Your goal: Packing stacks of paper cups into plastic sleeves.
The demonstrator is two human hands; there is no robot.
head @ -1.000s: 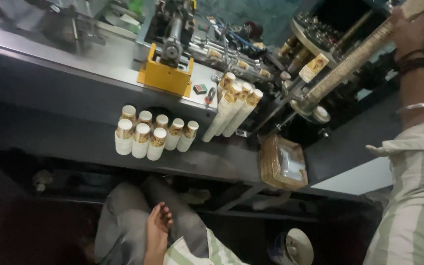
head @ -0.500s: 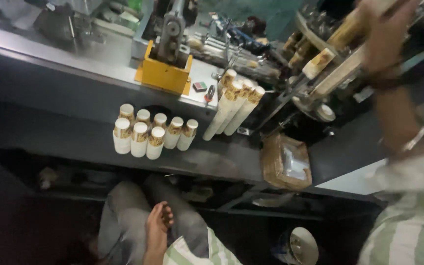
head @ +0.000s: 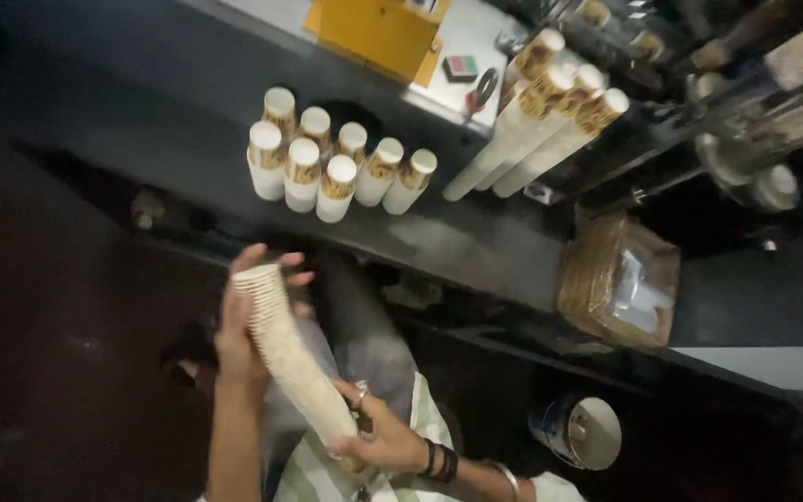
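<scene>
A long stack of nested paper cups lies slanted over my lap, rims toward the upper left. My left hand grips the stack's rim end, fingers spread around the top cup. My right hand, with a ring and bangles at the wrist, holds the lower end from underneath. Both hands are closed on the same stack, just below the dark shelf.
Several short upright cup stacks stand on the shelf, and taller stacks lean against the machine bench to the right. A yellow box, a brown wrapped packet and a round metal tin are nearby.
My right hand has come down from the machine at upper right. A cup stack is now held in both hands over my lap. The view has tilted downward and closer.
</scene>
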